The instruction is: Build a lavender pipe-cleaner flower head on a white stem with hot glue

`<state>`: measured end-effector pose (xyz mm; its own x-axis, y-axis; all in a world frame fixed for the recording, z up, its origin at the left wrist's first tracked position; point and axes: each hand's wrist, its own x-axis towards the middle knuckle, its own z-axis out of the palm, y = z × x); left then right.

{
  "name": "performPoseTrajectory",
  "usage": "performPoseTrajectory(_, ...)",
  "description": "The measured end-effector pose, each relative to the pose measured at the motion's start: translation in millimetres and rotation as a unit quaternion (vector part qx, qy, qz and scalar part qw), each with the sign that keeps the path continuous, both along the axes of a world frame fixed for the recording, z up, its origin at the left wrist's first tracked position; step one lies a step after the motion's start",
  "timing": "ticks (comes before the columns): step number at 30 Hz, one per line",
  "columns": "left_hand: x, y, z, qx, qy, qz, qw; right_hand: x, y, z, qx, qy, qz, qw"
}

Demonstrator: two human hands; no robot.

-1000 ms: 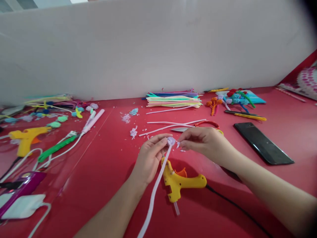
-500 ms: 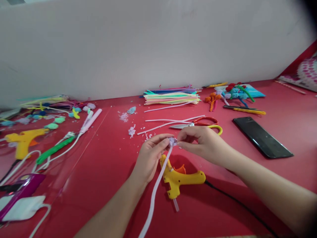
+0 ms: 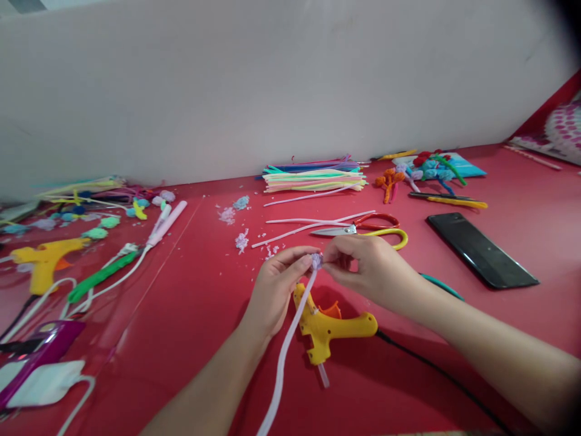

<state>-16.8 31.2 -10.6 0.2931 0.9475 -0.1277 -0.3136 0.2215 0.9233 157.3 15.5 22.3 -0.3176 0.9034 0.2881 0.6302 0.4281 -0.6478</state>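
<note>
Between my two hands is a lilac pipe cleaner (image 3: pixel 290 339), its top end coiled into a small fuzzy knot and its long tail hanging down toward the table's front. My left hand (image 3: pixel 281 284) pinches the knot from the left with thumb and fingers. From the right, my right hand (image 3: pixel 363 260) pinches at the knot's edge with thumb and forefinger. Below them a yellow glue gun (image 3: pixel 336 327) lies on the table, a clear glue stick poking from its back. Scissors (image 3: pixel 363 229) with red and yellow handles lie behind my right hand.
A pipe cleaner bundle (image 3: pixel 315 179) lies by the wall, with lilac fluff (image 3: pixel 242 241) nearby. At right are a black phone (image 3: pixel 481 249) and tweezers (image 3: pixel 449 200). A second glue gun (image 3: pixel 45 257), a pink curling-iron-like tool (image 3: pixel 167 224) and cables crowd the left.
My right hand has shifted slightly down and right, still at the knot. A teal curved piece now shows beside my right forearm. My left hand has hardly moved.
</note>
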Motion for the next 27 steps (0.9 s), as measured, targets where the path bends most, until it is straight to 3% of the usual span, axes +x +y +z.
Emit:
performPoseTrajectory(13, 0.6, 0.2, 0.4, 0.010, 0.013, -0.002, 1.000, -3.7, -3.8, -4.7, 0.084, -0.043, -0.004, 0.996)
performPoseTrajectory(17, -3.9, 3.0, 0.9, 0.068, 0.020, 0.006, 0.997, -0.8, -4.3, 3.2, 0.083, -0.016, -0.004, 0.996)
performPoseTrajectory(20, -8.5, 2.5, 7.8, 0.187, 0.055, 0.051, 0.979, 4.7, -5.4, 11.1, 0.008, 0.058, -0.021, 0.998)
performPoseTrajectory(22, -11.3, -0.7, 13.2, 0.295, 0.114, 0.082, 0.945, 7.8, -7.0, 12.0, -0.079, 0.131, -0.029, 0.988)
performPoseTrajectory(25, -14.1, -8.4, 17.4, 0.417, 0.207, 0.084, 0.881, 9.0, -11.1, 7.2, -0.220, 0.251, -0.020, 0.942)
performPoseTrajectory(27, -14.9, -13.5, 17.2, 0.454, 0.233, 0.073, 0.857, 7.6, -14.5, 4.4, -0.282, 0.309, -0.006, 0.908)
